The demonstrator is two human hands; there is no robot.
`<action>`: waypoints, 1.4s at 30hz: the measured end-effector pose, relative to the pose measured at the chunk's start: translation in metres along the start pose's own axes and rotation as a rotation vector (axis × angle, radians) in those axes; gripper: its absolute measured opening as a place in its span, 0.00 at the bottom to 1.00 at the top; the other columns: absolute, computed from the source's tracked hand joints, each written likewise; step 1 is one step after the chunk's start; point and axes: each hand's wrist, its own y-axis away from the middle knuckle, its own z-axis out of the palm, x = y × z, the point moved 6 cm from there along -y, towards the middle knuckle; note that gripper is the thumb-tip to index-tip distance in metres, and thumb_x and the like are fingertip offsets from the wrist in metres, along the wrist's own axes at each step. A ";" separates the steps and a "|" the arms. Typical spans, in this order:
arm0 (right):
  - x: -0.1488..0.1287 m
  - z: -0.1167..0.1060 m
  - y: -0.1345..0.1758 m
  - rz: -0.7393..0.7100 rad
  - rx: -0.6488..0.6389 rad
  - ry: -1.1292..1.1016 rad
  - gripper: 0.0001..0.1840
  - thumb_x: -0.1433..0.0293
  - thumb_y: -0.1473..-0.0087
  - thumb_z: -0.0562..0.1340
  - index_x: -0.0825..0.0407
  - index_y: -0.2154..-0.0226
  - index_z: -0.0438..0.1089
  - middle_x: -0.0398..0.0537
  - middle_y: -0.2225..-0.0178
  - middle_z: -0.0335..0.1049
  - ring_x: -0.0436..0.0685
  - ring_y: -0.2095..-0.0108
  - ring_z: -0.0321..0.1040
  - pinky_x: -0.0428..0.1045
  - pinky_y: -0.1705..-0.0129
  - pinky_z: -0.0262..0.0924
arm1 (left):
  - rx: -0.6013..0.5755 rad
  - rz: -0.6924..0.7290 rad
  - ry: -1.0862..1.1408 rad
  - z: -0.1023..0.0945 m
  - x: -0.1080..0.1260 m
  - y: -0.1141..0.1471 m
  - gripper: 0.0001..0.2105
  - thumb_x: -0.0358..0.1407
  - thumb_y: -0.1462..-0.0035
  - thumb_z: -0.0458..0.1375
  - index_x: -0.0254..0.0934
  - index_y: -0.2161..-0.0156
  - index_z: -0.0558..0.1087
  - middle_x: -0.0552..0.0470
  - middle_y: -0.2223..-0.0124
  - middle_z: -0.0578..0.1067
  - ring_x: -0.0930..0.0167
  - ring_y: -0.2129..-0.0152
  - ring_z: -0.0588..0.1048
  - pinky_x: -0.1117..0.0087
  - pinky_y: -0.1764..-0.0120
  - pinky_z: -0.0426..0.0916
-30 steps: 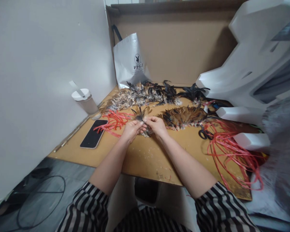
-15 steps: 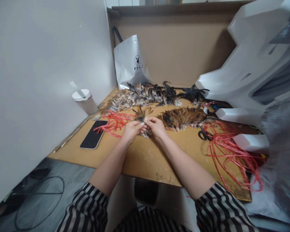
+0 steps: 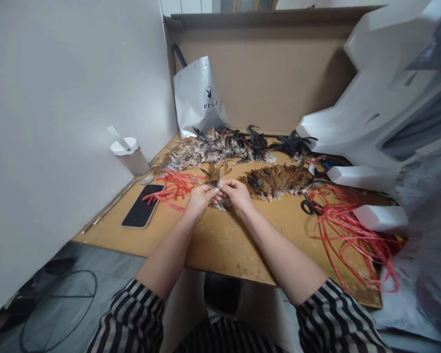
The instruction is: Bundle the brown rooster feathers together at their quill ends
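Note:
A small bunch of brown and black feathers (image 3: 214, 173) stands up between my hands over the wooden table (image 3: 220, 245). My left hand (image 3: 202, 198) is closed on its base from the left. From the right, my right hand (image 3: 237, 193) pinches at the same base, its fingertips meeting those of the left. The quill ends are mostly hidden by my fingers. Just right of my right hand lies a row of brown feather bunches (image 3: 279, 181). Behind my hands runs a long pile of speckled feathers (image 3: 213, 147). Black feathers (image 3: 294, 143) lie to its right.
Red plastic strips (image 3: 176, 186) lie beside a phone (image 3: 142, 206) on the left, near a lidded cup (image 3: 132, 159). More red strips (image 3: 345, 225) spread at the right by black scissors handles (image 3: 307, 206). A silver bag (image 3: 198, 98) and white foam (image 3: 353, 110) stand behind.
Both hands keep their hold on the feather bunch in nearly the same place. The view has shifted very slightly; nothing else has visibly moved.

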 end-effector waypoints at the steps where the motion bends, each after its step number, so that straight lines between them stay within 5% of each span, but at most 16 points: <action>1: -0.001 0.001 0.000 -0.001 -0.013 -0.003 0.14 0.63 0.68 0.67 0.55 0.80 0.66 0.38 0.86 0.63 0.44 0.84 0.54 0.43 0.81 0.48 | 0.003 0.005 -0.009 0.000 0.000 0.000 0.11 0.37 0.60 0.62 0.29 0.74 0.72 0.51 0.79 0.72 0.79 0.85 0.68 0.77 0.79 0.63; 10: -0.013 0.004 0.001 -0.112 -0.156 0.099 0.10 0.66 0.64 0.66 0.56 0.80 0.69 0.39 0.83 0.64 0.45 0.82 0.57 0.43 0.77 0.52 | 0.003 0.025 -0.071 0.000 0.004 0.003 0.10 0.37 0.59 0.61 0.30 0.74 0.71 0.50 0.80 0.73 0.77 0.87 0.67 0.76 0.80 0.63; 22: -0.003 0.003 -0.002 0.025 -0.186 0.018 0.13 0.62 0.64 0.66 0.55 0.79 0.68 0.38 0.86 0.61 0.46 0.84 0.56 0.43 0.80 0.52 | -0.038 0.022 -0.083 0.006 0.008 0.006 0.11 0.38 0.58 0.61 0.29 0.74 0.72 0.48 0.78 0.74 0.77 0.85 0.68 0.77 0.80 0.62; 28: -0.033 -0.040 -0.017 -0.111 0.056 0.394 0.15 0.62 0.65 0.64 0.57 0.76 0.69 0.40 0.85 0.62 0.45 0.84 0.53 0.43 0.80 0.49 | 0.090 -0.003 0.065 -0.008 0.007 0.002 0.12 0.37 0.59 0.63 0.28 0.71 0.72 0.47 0.73 0.75 0.79 0.82 0.69 0.80 0.80 0.61; 35: -0.028 -0.053 -0.017 -0.028 -0.168 0.967 0.13 0.62 0.63 0.61 0.57 0.81 0.68 0.39 0.86 0.59 0.44 0.84 0.50 0.42 0.80 0.46 | 0.105 -0.003 0.144 -0.011 0.009 0.000 0.13 0.36 0.61 0.63 0.28 0.69 0.72 0.46 0.72 0.76 0.79 0.82 0.70 0.80 0.80 0.62; 42: -0.015 -0.045 -0.011 0.067 -0.193 1.301 0.14 0.60 0.62 0.61 0.56 0.81 0.71 0.41 0.84 0.62 0.46 0.82 0.54 0.43 0.80 0.46 | 0.098 -0.023 0.125 -0.009 0.008 0.001 0.14 0.36 0.62 0.64 0.28 0.70 0.72 0.46 0.71 0.76 0.79 0.82 0.70 0.80 0.80 0.61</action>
